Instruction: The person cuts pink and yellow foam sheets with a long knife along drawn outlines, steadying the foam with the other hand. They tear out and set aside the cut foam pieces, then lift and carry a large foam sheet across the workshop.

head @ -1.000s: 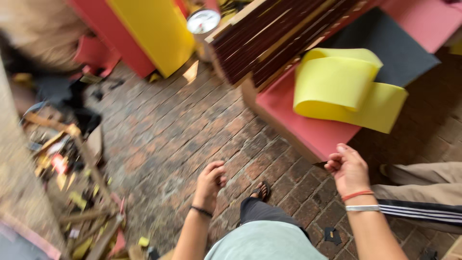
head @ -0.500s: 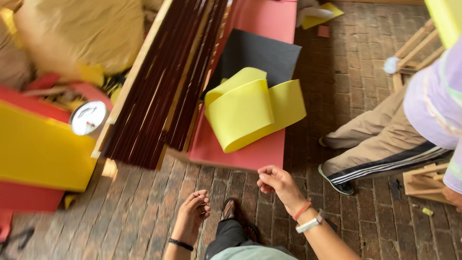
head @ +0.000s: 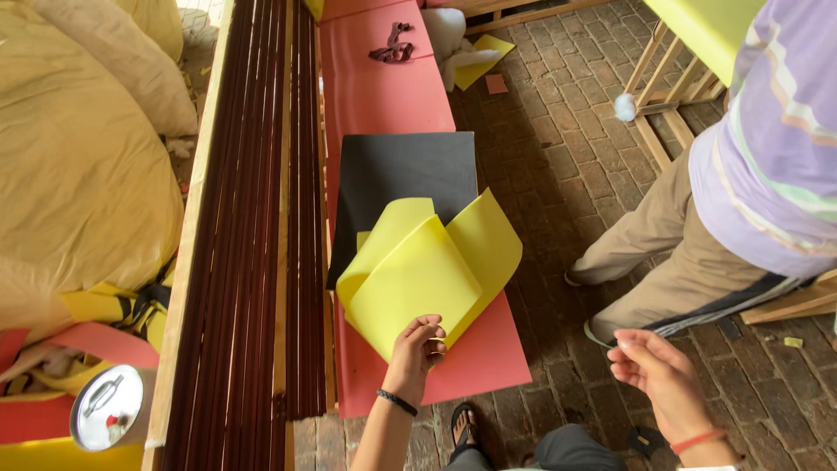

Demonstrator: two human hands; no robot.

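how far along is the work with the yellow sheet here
Done: the black sheet already lies flat on the long red board. In hand: the left hand grips the lower edge of the curled yellow sheet, which sits on the board partly over the black one. The right hand hangs open over the brick floor, holding nothing. Left: the yellow sheet is still folded, not flat.

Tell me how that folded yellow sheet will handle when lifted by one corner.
The yellow sheet curls in soft loops, so it is probably floppy and would droop. It looks thin, likely light. The left hand at its corner may drag it across the pink sheet.
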